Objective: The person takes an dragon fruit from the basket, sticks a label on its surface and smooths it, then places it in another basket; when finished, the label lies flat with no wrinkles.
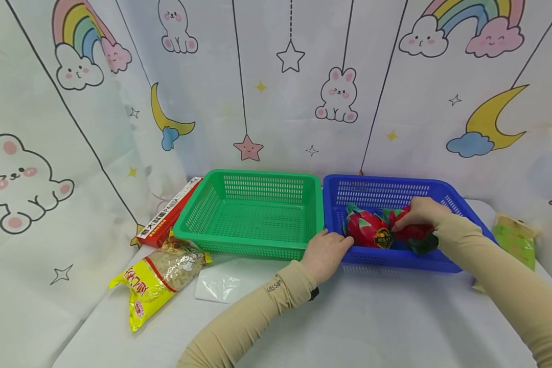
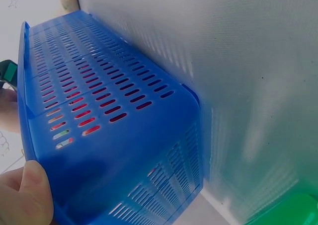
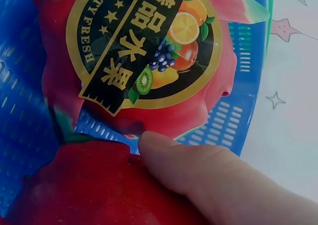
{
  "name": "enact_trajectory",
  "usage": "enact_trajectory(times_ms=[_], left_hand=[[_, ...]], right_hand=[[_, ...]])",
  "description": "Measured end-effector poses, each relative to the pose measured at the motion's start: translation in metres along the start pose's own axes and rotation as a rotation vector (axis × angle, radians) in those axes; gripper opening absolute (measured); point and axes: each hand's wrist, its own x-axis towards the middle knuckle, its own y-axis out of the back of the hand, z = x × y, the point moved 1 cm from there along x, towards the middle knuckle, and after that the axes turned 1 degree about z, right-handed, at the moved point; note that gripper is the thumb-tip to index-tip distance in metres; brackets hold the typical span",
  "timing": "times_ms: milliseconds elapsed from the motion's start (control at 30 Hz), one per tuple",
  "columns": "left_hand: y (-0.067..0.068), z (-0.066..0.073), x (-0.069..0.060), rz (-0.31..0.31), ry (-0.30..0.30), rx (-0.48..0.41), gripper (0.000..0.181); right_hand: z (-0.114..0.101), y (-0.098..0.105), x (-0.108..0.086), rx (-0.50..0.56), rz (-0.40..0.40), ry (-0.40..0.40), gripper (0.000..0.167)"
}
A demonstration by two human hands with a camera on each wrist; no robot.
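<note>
My left hand [image 1: 324,255] holds the near left corner of the blue basket [image 1: 395,255]; in the left wrist view its thumb [image 2: 36,187] lies against the outside just under the rim. Inside that basket, my right hand [image 1: 420,212] grips a red dragon fruit [image 1: 414,237] with green-tipped scales. In the right wrist view the thumb [image 3: 184,168] presses on this dragon fruit [image 3: 94,185], and the other fingers are out of sight. A second dragon fruit [image 1: 363,227], bearing a round black and gold label [image 3: 144,46], sits to its left in the basket.
Left of the blue basket stands a green basket [image 1: 253,250]. Beside it lie a red pasta box [image 1: 170,214], a yellow food bag [image 1: 163,278] and a clear plastic sheet [image 1: 225,281]. A green packet [image 1: 515,240] lies at the far right. A patterned curtain [image 1: 276,112] hangs behind.
</note>
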Motion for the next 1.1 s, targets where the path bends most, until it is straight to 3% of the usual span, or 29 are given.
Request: enact_trajectory(times_ms=[300,700,1100], left_hand=[[-0.002,0.0,0.0,0.015,0.005,-0.004,0.023],[-0.002,0.0,-0.001,0.033,-0.001,-0.007,0.021],[-0.002,0.0,-0.001,0.042,0.0,-0.006,0.021]], right_hand=[[0.006,-0.001,0.003,0.022,-0.024,0.004,0.078],[0.012,-0.004,0.003,0.052,-0.055,0.017,0.07],[0.009,-0.005,0.005,0.029,-0.116,0.004,0.073]])
